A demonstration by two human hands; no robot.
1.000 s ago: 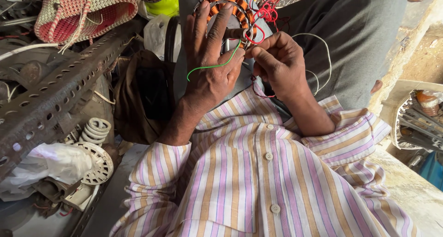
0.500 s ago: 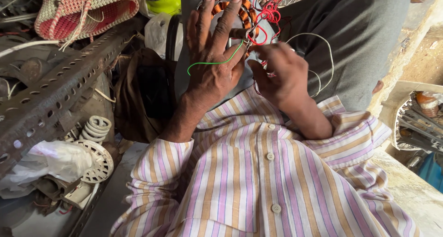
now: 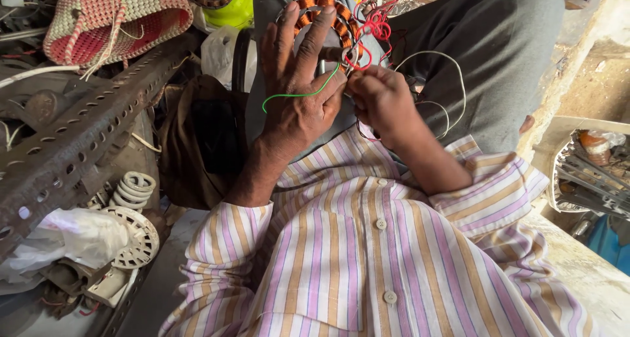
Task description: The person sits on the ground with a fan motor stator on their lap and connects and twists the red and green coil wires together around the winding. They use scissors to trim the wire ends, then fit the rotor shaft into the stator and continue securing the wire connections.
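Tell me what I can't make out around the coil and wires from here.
Head view only:
- Copper coil ring: lower half hidden behind the left hand.
- Right hand fingertips: curled under, so the grip on the red wires is unseen.
- Green wire: far end lost between the hands.

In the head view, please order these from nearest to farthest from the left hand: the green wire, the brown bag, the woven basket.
1. Green wire, lying across the left hand itself.
2. Brown bag, just left of the wrist.
3. Woven basket, far at the upper left corner.
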